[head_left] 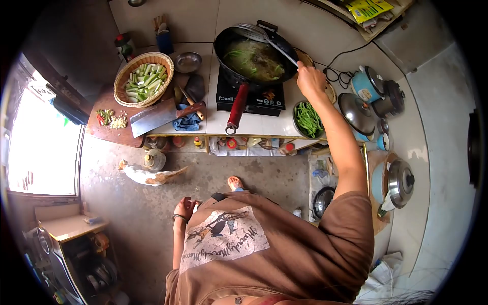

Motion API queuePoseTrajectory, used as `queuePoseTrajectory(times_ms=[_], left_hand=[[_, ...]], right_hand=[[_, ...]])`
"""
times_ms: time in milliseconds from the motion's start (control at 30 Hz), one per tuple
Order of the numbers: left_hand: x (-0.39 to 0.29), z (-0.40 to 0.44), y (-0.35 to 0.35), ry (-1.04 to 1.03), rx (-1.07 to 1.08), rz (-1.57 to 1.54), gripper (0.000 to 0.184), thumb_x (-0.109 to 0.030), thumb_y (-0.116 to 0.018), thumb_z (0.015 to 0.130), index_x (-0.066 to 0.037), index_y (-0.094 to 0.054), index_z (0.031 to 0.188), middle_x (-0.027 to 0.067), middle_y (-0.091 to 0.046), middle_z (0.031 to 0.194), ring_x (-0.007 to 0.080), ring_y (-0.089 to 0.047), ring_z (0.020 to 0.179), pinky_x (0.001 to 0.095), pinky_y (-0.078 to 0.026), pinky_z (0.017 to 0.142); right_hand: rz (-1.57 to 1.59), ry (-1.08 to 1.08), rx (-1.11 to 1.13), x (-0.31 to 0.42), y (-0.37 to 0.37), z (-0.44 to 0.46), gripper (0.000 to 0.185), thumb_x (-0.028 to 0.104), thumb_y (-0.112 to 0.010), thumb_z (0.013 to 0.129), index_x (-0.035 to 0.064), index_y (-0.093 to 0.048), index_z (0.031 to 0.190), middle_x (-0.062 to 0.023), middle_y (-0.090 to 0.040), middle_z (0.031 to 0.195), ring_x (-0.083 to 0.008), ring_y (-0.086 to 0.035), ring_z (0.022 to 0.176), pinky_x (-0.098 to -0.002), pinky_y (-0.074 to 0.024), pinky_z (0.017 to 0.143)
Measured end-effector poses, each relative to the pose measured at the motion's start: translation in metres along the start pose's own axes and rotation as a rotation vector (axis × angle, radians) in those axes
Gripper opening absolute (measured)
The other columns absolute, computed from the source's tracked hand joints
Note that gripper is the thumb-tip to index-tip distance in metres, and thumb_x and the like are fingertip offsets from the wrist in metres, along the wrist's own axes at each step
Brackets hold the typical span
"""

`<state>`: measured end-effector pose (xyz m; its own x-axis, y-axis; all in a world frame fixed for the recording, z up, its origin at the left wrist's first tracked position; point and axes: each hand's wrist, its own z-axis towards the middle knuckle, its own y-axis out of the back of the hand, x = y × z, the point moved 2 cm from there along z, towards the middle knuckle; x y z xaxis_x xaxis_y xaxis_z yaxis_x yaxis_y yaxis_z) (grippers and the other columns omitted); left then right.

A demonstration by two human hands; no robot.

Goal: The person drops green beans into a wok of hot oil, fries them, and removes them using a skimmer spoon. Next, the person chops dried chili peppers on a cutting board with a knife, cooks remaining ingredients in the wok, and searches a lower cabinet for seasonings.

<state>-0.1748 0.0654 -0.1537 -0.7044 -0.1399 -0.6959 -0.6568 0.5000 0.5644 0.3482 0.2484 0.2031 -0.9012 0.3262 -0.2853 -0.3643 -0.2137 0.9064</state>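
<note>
My right hand point(311, 81) is closed around the handle of a metal spatula point(252, 32), whose slotted head rests at the far rim of a black wok point(222, 51). Cloudy, bubbling liquid and some green beans point(239, 53) are in the wok. Its red handle point(237, 109) points toward me over the black induction cooker point(226, 91). A bowl of green beans point(307, 119) stands right of the cooker, below my right forearm. My left hand point(186, 207) hangs low beside my shirt, fingers loosely bent and apart, with nothing visible held.
Left on the counter are a wicker basket point(118, 84) of cut pale-green vegetable pieces, a cleaver point(157, 118), chopped garlic point(119, 121) and a metal bowl point(188, 62). A lid point(356, 108) and a blue pot point(365, 84) sit right. A cat point(145, 175) is on the floor.
</note>
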Motion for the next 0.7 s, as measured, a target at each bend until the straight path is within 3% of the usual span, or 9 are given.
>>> queuePoseTrajectory(times_ms=[167,300,367,467,500,533,567,633,700], left_hand=[[0.0,-0.005,-0.001,0.01,-0.012,-0.041,0.042,-0.037,-0.063,0.085,-0.003,-0.059,0.109,0.0146,-0.07,0.089,0.0261,-0.069,0.083,0.0352,-0.054,0.073],[-0.021,-0.001,0.026,-0.042,0.015,0.143,0.042,-0.039,-0.063,0.084,-0.006,-0.06,0.109,0.0127,-0.069,0.087,0.0269,-0.067,0.083,0.0365,-0.053,0.074],[-0.043,0.009,0.062,-0.099,0.034,0.219,0.046,-0.043,-0.064,0.083,-0.007,-0.06,0.112,0.0131,-0.068,0.097,0.0298,-0.065,0.089,0.0387,-0.052,0.077],[-0.135,0.016,0.133,-0.356,-0.048,0.597,0.044,-0.041,-0.061,0.082,-0.008,-0.059,0.11,0.0145,-0.061,0.1,0.0336,-0.062,0.089,0.0429,-0.051,0.075],[-0.174,0.02,0.148,-0.344,0.015,0.692,0.044,-0.04,-0.061,0.081,-0.007,-0.058,0.11,0.0128,-0.061,0.099,0.0316,-0.062,0.088,0.0423,-0.051,0.074],[-0.215,0.018,0.16,-0.445,0.008,0.775,0.041,-0.039,-0.061,0.081,-0.008,-0.061,0.108,0.0103,-0.062,0.1,0.027,-0.063,0.088,0.0398,-0.052,0.072],[-0.265,0.007,0.174,-0.577,0.161,0.89,0.035,-0.034,-0.063,0.08,-0.009,-0.065,0.104,0.0073,-0.064,0.099,0.0237,-0.064,0.09,0.0378,-0.052,0.071],[-0.342,-0.005,0.164,-0.719,0.243,1.11,0.029,-0.026,-0.067,0.079,-0.014,-0.067,0.106,0.0047,-0.067,0.104,0.0211,-0.064,0.1,0.0358,-0.052,0.074],[-0.414,0.001,0.107,-0.989,0.277,1.421,0.034,-0.035,-0.057,0.086,-0.015,-0.065,0.113,0.0026,-0.061,0.119,0.0167,-0.059,0.105,0.0329,-0.051,0.083]], right_hand=[[-0.007,0.105,-0.059,-0.019,-0.006,-0.019,0.029,0.009,-0.054,0.085,0.0109,-0.061,0.113,-0.0137,-0.067,0.083,-0.0317,-0.067,0.073,-0.0421,-0.053,0.062],[0.038,0.146,-0.018,-0.026,0.009,-0.045,0.027,0.016,-0.053,0.09,0.0127,-0.062,0.115,-0.0137,-0.067,0.086,-0.0341,-0.065,0.074,-0.0442,-0.0513,0.064],[0.063,0.152,-0.055,-0.024,0.022,-0.058,0.026,0.014,-0.054,0.089,0.0148,-0.063,0.113,-0.0135,-0.067,0.08,-0.0326,-0.066,0.073,-0.0445,-0.0506,0.06],[0.047,0.13,-0.011,-0.026,0.024,-0.071,0.029,0.015,-0.053,0.09,0.0173,-0.061,0.118,-0.0161,-0.066,0.082,-0.0363,-0.064,0.074,-0.048,-0.0496,0.064],[0.011,0.116,0.006,-0.026,0.023,-0.074,0.03,0.015,-0.054,0.09,0.0166,-0.061,0.118,-0.0172,-0.066,0.083,-0.037,-0.064,0.075,-0.0487,-0.0493,0.065],[-0.015,0.082,0.054,-0.022,0.027,-0.077,0.031,0.015,-0.055,0.089,0.0162,-0.061,0.119,-0.0176,-0.066,0.082,-0.0373,-0.064,0.077,-0.0489,-0.049,0.065],[0.004,0.041,0.102,-0.021,0.026,-0.078,0.032,0.019,-0.057,0.089,0.0179,-0.061,0.12,-0.0203,-0.066,0.089,-0.0401,-0.062,0.081,-0.0505,-0.0479,0.067],[0.051,0.059,0.062,-0.025,0.01,-0.082,0.032,0.02,-0.057,0.089,0.0192,-0.061,0.12,-0.0209,-0.066,0.091,-0.0412,-0.062,0.083,-0.0512,-0.0477,0.07],[0.0,0.082,0.109,0.003,0.021,-0.09,0.033,0.018,-0.058,0.088,0.0165,-0.06,0.121,-0.0211,-0.066,0.092,-0.0415,-0.062,0.083,-0.0511,-0.0475,0.069]])
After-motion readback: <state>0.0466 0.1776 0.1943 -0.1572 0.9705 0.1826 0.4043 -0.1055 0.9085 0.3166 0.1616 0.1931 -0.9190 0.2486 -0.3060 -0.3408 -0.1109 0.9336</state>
